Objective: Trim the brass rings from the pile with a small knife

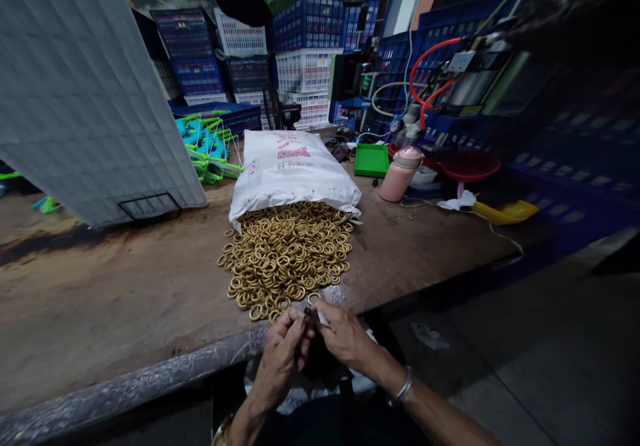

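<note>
Golden rings [287, 249] heap beyond both hands [283, 349] [347, 336], curled closed on a small dark piece [308, 313].

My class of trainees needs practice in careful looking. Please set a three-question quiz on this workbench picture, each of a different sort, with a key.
1. Multiple choice: What colour are the heaped rings?
A) Red
B) Gold
C) Blue

2. True or false: In the picture, the pink bottle stands to the right of the white sack.

3. Short answer: Which is nearer the silver-coloured bangle, the left grip or the right grip?

Key: 1. B; 2. True; 3. The right grip.
</note>
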The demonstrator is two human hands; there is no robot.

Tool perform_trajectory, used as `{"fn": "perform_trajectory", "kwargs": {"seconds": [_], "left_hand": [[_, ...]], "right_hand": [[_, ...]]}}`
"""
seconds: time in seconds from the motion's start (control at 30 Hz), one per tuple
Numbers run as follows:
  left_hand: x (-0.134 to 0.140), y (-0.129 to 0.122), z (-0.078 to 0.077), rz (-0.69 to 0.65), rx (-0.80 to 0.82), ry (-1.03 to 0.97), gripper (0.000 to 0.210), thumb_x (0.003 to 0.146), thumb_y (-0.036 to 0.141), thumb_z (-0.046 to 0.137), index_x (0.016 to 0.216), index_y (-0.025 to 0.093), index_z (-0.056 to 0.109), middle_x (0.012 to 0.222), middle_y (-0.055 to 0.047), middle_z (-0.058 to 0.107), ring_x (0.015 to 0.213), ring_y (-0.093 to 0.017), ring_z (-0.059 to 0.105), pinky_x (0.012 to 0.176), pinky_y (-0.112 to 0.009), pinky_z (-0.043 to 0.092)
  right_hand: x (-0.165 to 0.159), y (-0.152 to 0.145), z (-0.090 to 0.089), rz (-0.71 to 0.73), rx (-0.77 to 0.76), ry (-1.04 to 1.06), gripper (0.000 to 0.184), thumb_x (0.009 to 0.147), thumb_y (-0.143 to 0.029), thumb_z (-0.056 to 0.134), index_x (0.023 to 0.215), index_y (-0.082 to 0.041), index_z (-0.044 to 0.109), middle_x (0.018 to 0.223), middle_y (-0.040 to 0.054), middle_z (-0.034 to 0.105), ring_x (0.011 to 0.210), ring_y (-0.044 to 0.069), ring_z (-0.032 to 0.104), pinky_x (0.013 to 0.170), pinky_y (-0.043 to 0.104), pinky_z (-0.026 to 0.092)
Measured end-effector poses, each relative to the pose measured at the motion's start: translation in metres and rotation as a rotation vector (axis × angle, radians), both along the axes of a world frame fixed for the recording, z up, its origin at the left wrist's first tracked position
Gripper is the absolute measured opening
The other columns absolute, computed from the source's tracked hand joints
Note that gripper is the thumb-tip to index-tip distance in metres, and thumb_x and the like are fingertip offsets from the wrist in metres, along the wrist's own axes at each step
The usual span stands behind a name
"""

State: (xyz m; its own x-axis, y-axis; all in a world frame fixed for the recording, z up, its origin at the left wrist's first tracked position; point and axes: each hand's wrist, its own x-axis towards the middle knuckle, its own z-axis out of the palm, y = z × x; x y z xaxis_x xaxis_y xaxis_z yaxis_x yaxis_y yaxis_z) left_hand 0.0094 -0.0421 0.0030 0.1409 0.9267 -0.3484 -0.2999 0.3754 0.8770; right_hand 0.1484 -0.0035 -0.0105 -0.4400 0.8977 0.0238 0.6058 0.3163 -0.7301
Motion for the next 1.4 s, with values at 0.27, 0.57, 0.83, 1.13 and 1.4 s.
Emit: {"fn": "perform_trajectory", "kwargs": {"seconds": [0.27,0.57,0.83,1.13,1.4], "left_hand": [[0.001,0.0,-0.008,0.024,0.059,0.082,0.033,0.072,0.051,0.054,0.071,0.019,0.046,0.047,0.008,0.038,0.037,-0.004,0.028,0.038,-0.017,0.021],[0.002,-0.011,0.001,0.054,0.142,0.136,0.035,0.073,0.051,0.054,0.065,0.017,0.048,0.045,0.007,0.04,0.037,-0.004,0.031,0.038,-0.017,0.023],[-0.001,-0.008,-0.001,0.035,0.014,-0.159,0.031,0.079,0.044,0.05,0.075,0.014,0.057,0.049,0.003,0.048,0.038,-0.005,0.037,0.037,-0.016,0.027],[-0.009,-0.003,0.001,0.137,-0.166,-0.412,0.027,0.067,0.027,0.065,0.089,0.016,0.056,0.073,-0.003,0.061,0.056,-0.01,0.053,0.043,-0.018,0.038],[-0.006,0.001,-0.008,0.225,-0.166,-0.335,0.025,0.063,0.032,0.07,0.069,0.015,0.053,0.072,-0.002,0.059,0.06,-0.011,0.056,0.042,-0.017,0.039]], "right_hand": [[-0.002,-0.005,0.004,0.084,0.068,-0.21,0.03,0.063,-0.006,0.037,0.087,-0.019,0.047,0.074,0.0009,0.055,0.066,0.013,0.048,0.06,0.023,0.028],[0.006,0.003,0.009,0.066,0.036,-0.272,0.023,0.07,-0.008,0.037,0.089,-0.017,0.046,0.069,0.001,0.055,0.061,0.012,0.047,0.056,0.022,0.026],[0.004,0.012,-0.003,-0.179,0.149,-0.366,0.013,0.078,-0.015,0.041,0.089,-0.018,0.048,0.077,0.0038,0.059,0.065,0.014,0.052,0.057,0.024,0.026],[-0.008,0.018,-0.006,-0.249,0.144,-0.431,0.015,0.081,-0.022,0.044,0.095,-0.019,0.046,0.087,0.0058,0.06,0.074,0.017,0.055,0.059,0.025,0.027],[-0.004,0.021,-0.004,-0.242,0.127,-0.312,0.011,0.076,-0.014,0.043,0.085,-0.019,0.047,0.071,0.0012,0.058,0.061,0.013,0.051,0.053,0.023,0.023]]}}
